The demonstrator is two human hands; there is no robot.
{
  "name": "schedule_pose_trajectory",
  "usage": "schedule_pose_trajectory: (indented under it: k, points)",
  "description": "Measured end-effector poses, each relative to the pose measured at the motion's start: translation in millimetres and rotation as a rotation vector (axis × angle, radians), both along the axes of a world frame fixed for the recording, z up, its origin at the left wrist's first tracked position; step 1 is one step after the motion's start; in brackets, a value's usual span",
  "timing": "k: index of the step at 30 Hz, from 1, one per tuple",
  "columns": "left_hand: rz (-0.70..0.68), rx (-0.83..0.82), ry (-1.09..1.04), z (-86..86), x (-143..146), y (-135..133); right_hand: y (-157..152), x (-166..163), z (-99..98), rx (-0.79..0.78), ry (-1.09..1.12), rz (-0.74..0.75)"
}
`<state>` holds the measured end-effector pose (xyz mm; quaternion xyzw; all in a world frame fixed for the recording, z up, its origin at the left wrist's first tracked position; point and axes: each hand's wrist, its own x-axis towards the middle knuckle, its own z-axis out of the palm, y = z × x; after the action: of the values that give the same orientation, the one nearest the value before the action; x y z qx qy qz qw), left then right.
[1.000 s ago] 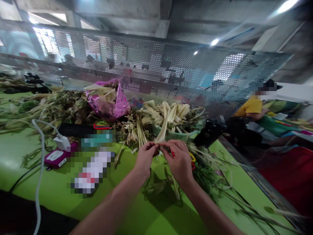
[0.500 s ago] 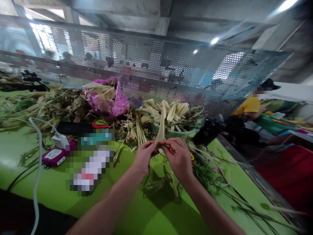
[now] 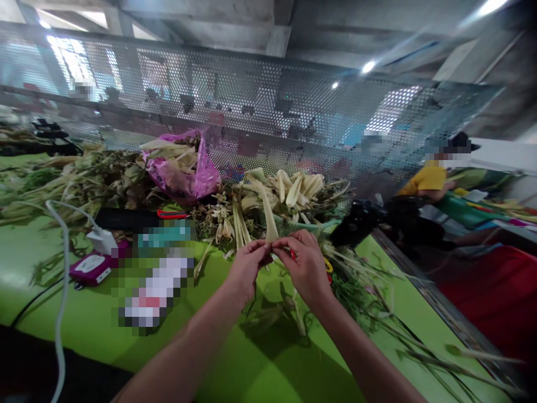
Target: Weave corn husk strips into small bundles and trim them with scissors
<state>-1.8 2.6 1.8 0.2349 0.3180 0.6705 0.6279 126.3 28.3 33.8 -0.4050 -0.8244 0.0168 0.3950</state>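
A pale corn husk (image 3: 269, 221) stands upright between my hands, its broad base low and its narrow tip pointing up and slightly left. My left hand (image 3: 248, 267) pinches the base from the left. From the other side my right hand (image 3: 307, 264) pinches the same base, the fingertips of both hands almost touching. Something small and red shows by the right fingers; I cannot make out what it is. Behind the held piece, a green basket (image 3: 325, 225) bears a heap of dried husks (image 3: 293, 187). Loose husk scraps (image 3: 289, 308) lie below my hands.
A pink plastic bag (image 3: 184, 176) of husks stands at the back, beside piled dry leaves (image 3: 113, 173). On the left are a purple power strip (image 3: 90, 267), a white cable (image 3: 62, 302) and red-handled scissors (image 3: 173, 214). Green stalks (image 3: 356, 291) lie right. A perforated metal screen (image 3: 251, 112) runs behind.
The husk's tip has swung to the left, and its base has turned a little between my fingertips. Both hands stay in nearly the same place, still pinching.
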Motion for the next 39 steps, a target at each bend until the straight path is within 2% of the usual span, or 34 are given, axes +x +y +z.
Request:
schedule_pose_trajectory:
  k: [6,12,15,18,22,25,31,39]
  points:
    - [-0.012,0.077,0.264,1.9,1,-1,4,7,-0.7,-0.104,0.125,0.045]
    - [-0.009,0.044,0.235,0.2,2,-1,6,9,-3.8,-0.244,0.315,0.083]
    - [-0.002,0.041,0.233,0.3,1,-2,8,9,-4.3,-0.398,0.472,0.093]
    - [-0.008,0.027,0.263,1.1,1,-3,9,10,-4.3,-0.572,0.506,0.134]
    - [-0.024,0.0,0.265,1.9,1,-4,6,10,-4.1,-0.542,0.459,0.088]
    - [-0.048,-0.055,0.182,1.7,2,-4,3,8,-3.4,-0.506,0.495,0.085]
    - [-0.114,-0.083,0.012,3.3,6,-5,3,4,-5.2,-0.613,0.662,0.072]
    - [-0.013,-0.053,0.032,2.4,11,-7,0,-8,-22.1,-0.691,0.921,0.101]
